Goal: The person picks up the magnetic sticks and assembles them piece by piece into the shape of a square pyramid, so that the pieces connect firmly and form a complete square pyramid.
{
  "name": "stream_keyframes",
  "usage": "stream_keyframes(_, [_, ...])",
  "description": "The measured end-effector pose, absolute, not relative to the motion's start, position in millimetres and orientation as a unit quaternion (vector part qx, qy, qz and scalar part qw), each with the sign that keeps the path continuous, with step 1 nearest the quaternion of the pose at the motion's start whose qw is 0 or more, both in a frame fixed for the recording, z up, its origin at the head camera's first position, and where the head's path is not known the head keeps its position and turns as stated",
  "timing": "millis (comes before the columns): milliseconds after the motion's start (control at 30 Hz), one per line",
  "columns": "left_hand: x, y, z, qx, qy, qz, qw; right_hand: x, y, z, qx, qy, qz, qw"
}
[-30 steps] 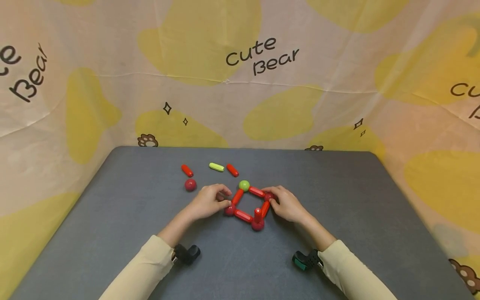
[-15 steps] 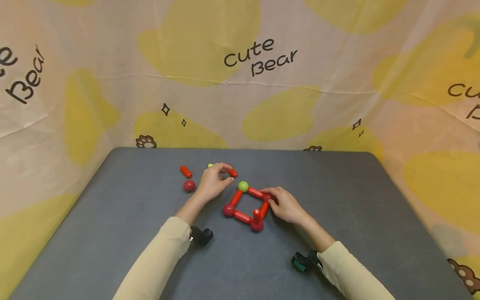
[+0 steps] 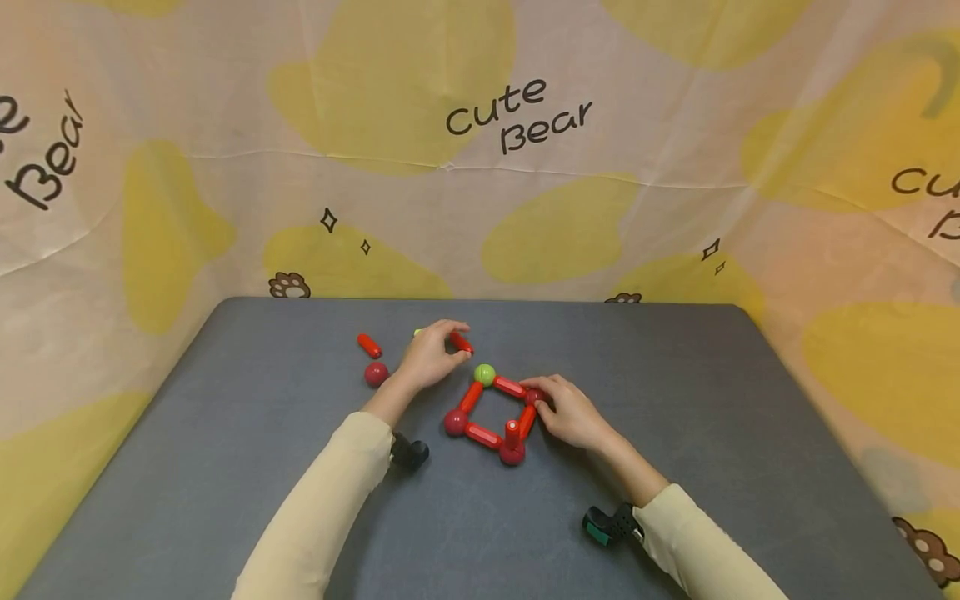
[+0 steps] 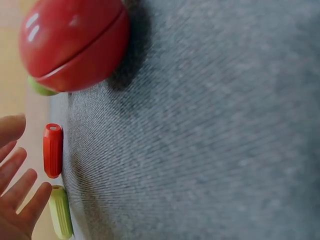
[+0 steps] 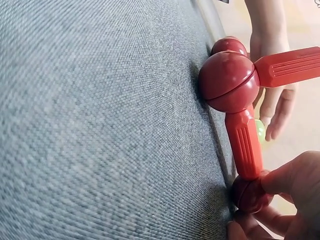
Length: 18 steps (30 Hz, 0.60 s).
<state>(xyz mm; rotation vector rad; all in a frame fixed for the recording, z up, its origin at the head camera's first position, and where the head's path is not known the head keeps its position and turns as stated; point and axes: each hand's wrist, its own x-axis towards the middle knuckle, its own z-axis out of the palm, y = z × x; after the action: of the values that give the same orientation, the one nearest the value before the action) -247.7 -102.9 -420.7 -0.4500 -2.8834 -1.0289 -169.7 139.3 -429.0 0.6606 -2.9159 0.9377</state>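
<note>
Nearest to the person, the square frame (image 3: 491, 408) of sticks and balls is lying flat on the grey tabletop (image 3: 225, 467), with one short red stick (image 3: 512, 430) standing upright on its near corner ball (image 3: 512, 452). I am counting four red sticks as sides, and four corner balls: three dark red and one green ball (image 3: 485, 374) at the far corner. The balls are sitting at the corners because, as I judge, the sticks are joining only through them.

At the right corner, the right hand (image 3: 572, 412) is resting on the tabletop and its fingertips are pinching the corner ball (image 5: 250, 194); I think it is holding the frame steady so that it does not slide. The right wrist view is showing the thumb and fingers curled around this ball.

Farther away, the left hand (image 3: 432, 357) is reaching over the loose pieces behind the frame. In the left wrist view its fingers (image 4: 20, 180) are spread and straight, just beside a loose red stick (image 4: 52, 150) and a green stick (image 4: 60, 211), apparently not gripping either one.

To the left of this hand, one more red stick (image 3: 369, 344) and one loose dark red ball (image 3: 376, 373) are lying apart. So the loose pieces are two red sticks, one green stick and one ball.
</note>
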Motion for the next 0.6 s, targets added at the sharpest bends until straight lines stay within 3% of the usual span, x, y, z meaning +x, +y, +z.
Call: stream_keyframes(600, [-248,-92,-422,-0.161,-0.948,-0.273,-0.024,-168,139,-426,0.205,-0.931,0.301,-0.007])
